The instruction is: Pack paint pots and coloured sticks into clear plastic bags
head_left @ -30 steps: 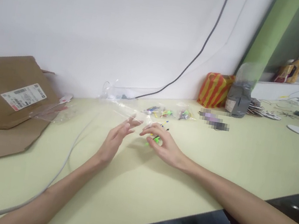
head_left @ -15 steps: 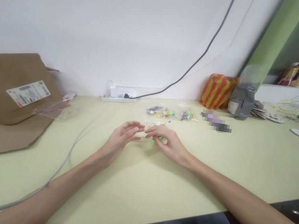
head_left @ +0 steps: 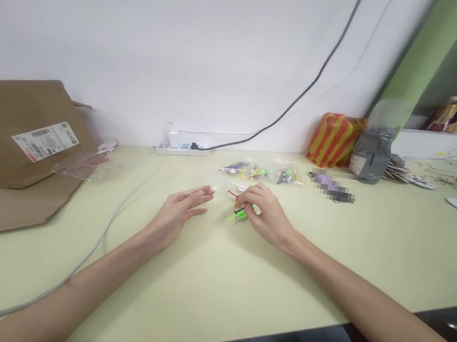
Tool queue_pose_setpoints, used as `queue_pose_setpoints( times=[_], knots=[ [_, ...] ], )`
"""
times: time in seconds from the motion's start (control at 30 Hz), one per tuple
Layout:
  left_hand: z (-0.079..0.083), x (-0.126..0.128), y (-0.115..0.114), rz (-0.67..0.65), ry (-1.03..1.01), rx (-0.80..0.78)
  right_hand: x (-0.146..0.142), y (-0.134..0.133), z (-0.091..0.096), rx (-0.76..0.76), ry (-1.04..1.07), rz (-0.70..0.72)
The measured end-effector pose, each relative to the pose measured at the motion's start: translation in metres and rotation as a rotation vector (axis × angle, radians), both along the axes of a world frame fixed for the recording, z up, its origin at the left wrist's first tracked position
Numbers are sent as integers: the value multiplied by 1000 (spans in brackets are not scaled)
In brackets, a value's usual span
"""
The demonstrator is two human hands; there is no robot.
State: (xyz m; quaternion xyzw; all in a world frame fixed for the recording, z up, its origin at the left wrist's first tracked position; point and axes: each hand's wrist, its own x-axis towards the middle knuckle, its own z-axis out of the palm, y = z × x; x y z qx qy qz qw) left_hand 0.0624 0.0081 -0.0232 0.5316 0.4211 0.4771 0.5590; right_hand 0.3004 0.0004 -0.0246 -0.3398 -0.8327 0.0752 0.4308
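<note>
My right hand (head_left: 266,213) curls over a small green plastic piece (head_left: 241,215), with its fingertips on it and red, yellow and black bits sticking out around it. My left hand (head_left: 174,217) lies open on the pale green tabletop (head_left: 192,282), a short way left of that piece, touching nothing I can see. Farther back stand several small clear bags of colourful parts, such as one (head_left: 286,176) at the far right of the group and another (head_left: 235,167) to its left.
A brown cardboard sheet (head_left: 13,170) with a white label and a crumpled clear bag (head_left: 89,166) lies at the left. A grey cable (head_left: 103,237) runs along the table. Against the wall are a power strip (head_left: 182,150), a striped bag (head_left: 334,140) and a grey pouch (head_left: 370,157).
My left hand has drawn back left, away from my right hand. My right hand has closed down over the green piece, and the view has shifted slightly.
</note>
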Motion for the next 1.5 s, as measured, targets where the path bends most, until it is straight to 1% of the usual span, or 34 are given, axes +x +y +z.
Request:
queue_pose_setpoints(
  times=[0.2,0.3,0.43,0.6,0.77,0.9,1.03,1.1,1.2,1.3,1.4,1.5],
  knots=[
    [5,-2,-1,44,-68,81,-2,4,-4,-5,22,-189],
    [8,0,-3,47,-99,113,0,8,-7,8,13,-229],
    [9,4,-8,45,-47,133,2,12,-10,55,-5,-238],
    [7,5,-10,68,4,163,2,13,-11,140,-36,-230],
    [6,3,-9,94,7,127,1,10,-11,227,-144,-179],
    [6,0,-6,109,10,80,-1,7,-9,258,-231,-182],
    [3,-3,-1,175,55,138,0,8,-5,284,-298,-223],
    [2,-5,1,207,119,194,1,10,-4,287,-309,-235],
    [1,-7,4,260,271,310,2,13,-4,279,-300,-235],
    [2,-14,9,364,497,467,4,16,-5,261,-266,-269],
    [7,-26,14,454,736,597,9,18,-4,207,-234,-345],
    [11,-33,15,523,939,798,16,21,-3,138,-218,-390]
  ],
)
